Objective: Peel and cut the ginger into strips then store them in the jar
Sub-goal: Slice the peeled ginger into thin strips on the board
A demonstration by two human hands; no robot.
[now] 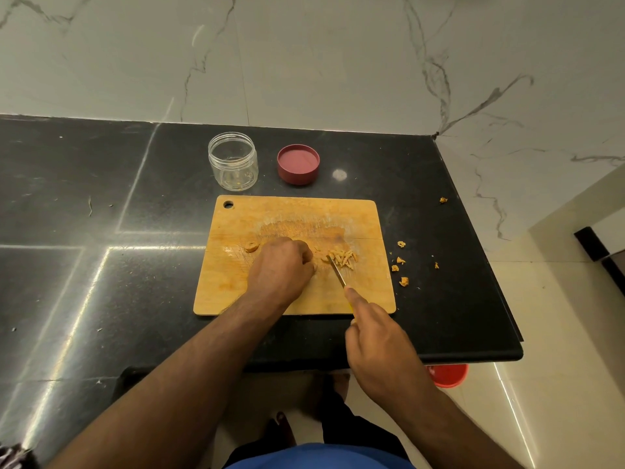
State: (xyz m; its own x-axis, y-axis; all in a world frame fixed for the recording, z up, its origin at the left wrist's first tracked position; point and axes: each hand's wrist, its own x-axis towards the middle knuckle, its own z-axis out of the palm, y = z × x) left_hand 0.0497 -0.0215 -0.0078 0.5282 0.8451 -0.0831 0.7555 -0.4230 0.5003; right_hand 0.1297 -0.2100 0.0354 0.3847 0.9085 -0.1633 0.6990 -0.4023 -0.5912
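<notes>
Nearest the camera, 2 bare forearms reach forward over the edge of a black stone worktop (101, 198) toward a wooden cutting board (294, 214).

The right hand (382, 350) grips the handle of a small knife (338, 274), its fingers wrapped around the handle and the forefinger laid along the top, probably to steady and guide the blade. The blade tip rests on the board against a small heap of pale ginger strips (345, 258).

The left hand (282, 269) sits knuckles-up on the board just left of the blade, fingers curled under and pressed together; they seem to pin the ginger being cut, though that piece is hidden beneath them. Tucking the fingertips keeps them clear of the edge. A rounded ginger piece (252, 246) waits just beside this hand, uncut.

Behind the board stands an open clear jar (233, 160), upright and nearly empty, with its red lid (298, 164) lying upturned beside it, ready to receive the strips. Scraps of peel (400, 262) lie on the worktop right of the board, pushed out of the way. Cutting appears to be under way; storing is not yet done.
</notes>
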